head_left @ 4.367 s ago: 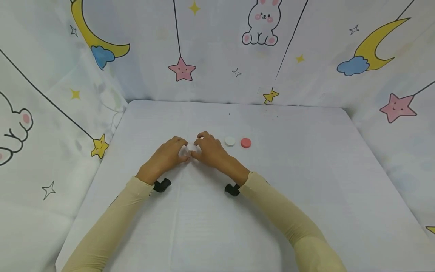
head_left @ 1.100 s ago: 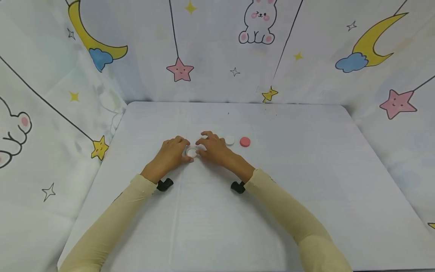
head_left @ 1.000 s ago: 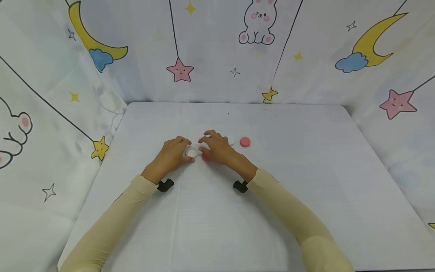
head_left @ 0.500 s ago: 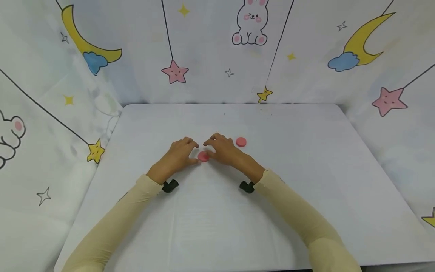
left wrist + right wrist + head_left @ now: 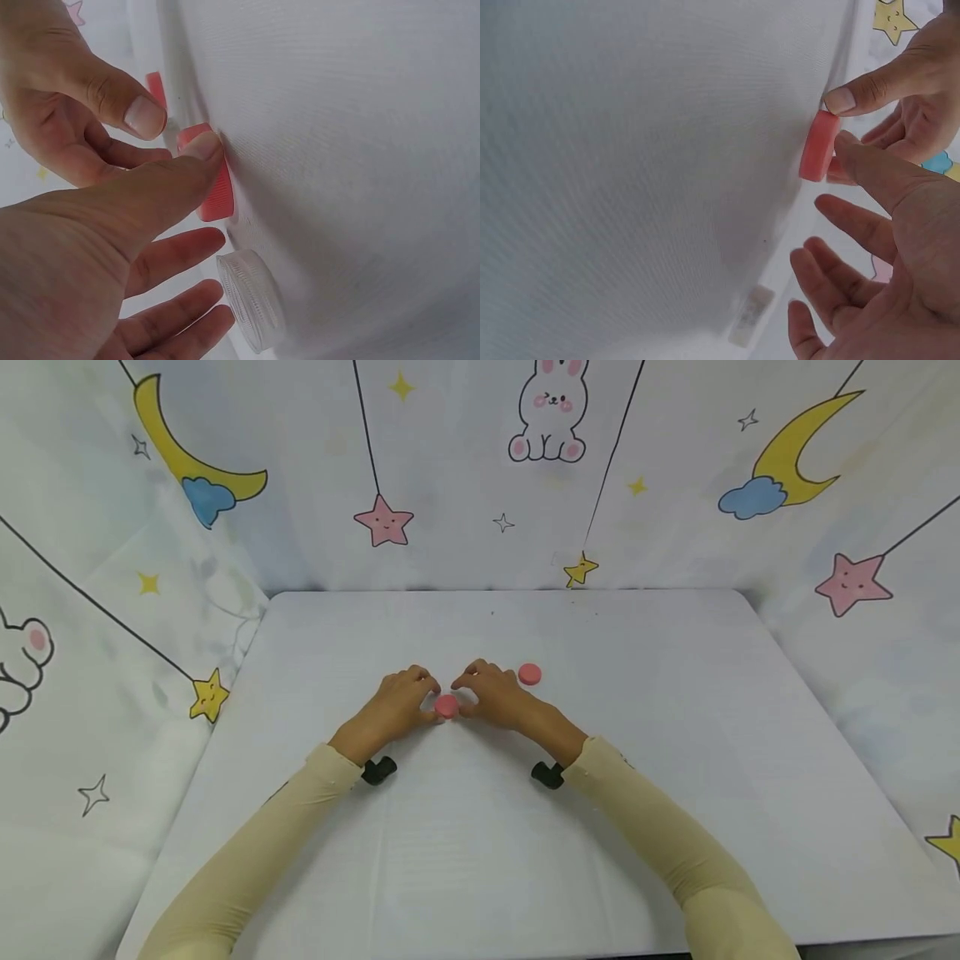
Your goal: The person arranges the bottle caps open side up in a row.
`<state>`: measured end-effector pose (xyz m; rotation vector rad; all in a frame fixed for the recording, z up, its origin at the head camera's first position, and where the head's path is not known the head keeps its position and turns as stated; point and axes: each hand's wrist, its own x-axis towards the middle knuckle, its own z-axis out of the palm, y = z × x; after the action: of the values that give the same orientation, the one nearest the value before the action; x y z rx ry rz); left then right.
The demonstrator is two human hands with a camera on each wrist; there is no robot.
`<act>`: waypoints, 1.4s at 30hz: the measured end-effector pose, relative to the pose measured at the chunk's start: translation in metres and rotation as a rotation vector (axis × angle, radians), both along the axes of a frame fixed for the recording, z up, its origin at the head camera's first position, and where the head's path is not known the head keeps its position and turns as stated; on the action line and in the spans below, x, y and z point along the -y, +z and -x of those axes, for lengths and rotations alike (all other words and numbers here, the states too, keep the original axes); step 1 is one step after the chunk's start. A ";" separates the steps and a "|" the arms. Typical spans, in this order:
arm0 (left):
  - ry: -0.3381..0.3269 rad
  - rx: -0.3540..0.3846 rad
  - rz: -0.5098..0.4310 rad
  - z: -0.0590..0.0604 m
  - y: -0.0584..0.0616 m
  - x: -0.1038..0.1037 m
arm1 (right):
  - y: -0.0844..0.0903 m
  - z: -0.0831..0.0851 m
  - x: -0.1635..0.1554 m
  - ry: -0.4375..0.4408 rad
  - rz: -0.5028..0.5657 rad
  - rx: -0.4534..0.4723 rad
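Observation:
A pink cap (image 5: pixel 447 706) lies flat on the white table (image 5: pixel 675 735) between my two hands. My left hand (image 5: pixel 401 700) touches its edge with the thumb tip (image 5: pixel 201 146), the other fingers relaxed. My right hand (image 5: pixel 491 693) meets it from the other side with its thumb (image 5: pixel 862 161), fingers loosely spread. In both wrist views the pink cap (image 5: pixel 216 191) (image 5: pixel 817 146) sits between the two thumbs. A clear ribbed cap (image 5: pixel 251 300) rests on the table by my left fingers, hidden in the head view.
A second pink cap (image 5: pixel 529 674) (image 5: pixel 155 86) lies just right of my right hand. A small pale object (image 5: pixel 750 315) sits near my right fingers; its kind is unclear. Printed cloth walls (image 5: pixel 480 485) close in the table at the back and sides.
The pink cap came out from under my right hand and now sits between both thumbs. The two white caps have gone out of sight behind the hands in the head view.

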<state>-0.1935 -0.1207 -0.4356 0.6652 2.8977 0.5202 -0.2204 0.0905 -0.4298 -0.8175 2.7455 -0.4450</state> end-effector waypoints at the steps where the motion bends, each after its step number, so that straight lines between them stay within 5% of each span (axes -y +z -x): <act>1: -0.001 -0.003 -0.003 0.000 0.000 0.000 | -0.001 0.000 0.001 0.001 -0.004 0.001; 42: -0.021 -0.006 -0.018 0.003 -0.004 0.001 | -0.007 -0.004 0.010 0.039 0.041 -0.014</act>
<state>-0.1961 -0.1220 -0.4394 0.7002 2.8918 0.5432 -0.2167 0.0807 -0.4372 -0.8862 2.7365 -0.4911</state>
